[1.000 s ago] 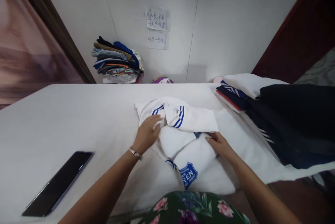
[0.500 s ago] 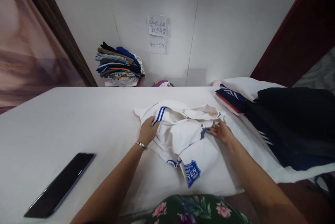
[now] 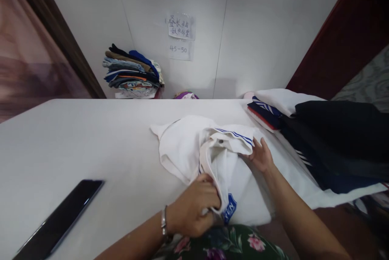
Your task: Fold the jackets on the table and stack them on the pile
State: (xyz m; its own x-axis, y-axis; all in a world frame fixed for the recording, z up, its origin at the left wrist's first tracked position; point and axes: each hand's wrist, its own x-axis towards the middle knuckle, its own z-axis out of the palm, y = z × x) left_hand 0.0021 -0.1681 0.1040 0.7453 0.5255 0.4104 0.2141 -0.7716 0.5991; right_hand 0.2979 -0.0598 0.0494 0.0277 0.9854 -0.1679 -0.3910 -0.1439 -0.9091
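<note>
A crumpled white shirt with blue-striped trim and a blue lettered badge lies on the table in front of me. My left hand is closed round its near edge, pulling the fabric up close to my body. At the right end of the striped edge, my right hand has its lower fingertips tucked behind the cloth, partly hidden, while two other digits stick up. A small dark button shows inside the folds. The badge is partly covered by the bunched fabric beside my left hand.
A black phone lies on the white table at left. Dark and white clothes are piled at right. Beyond the far edge stands a folded clothes stack, below paper notes on the wall.
My left hand has come right and toward my body, drawing the shirt's edge with it. The striped trim now lies by my right hand, which has stayed nearly in place.
</note>
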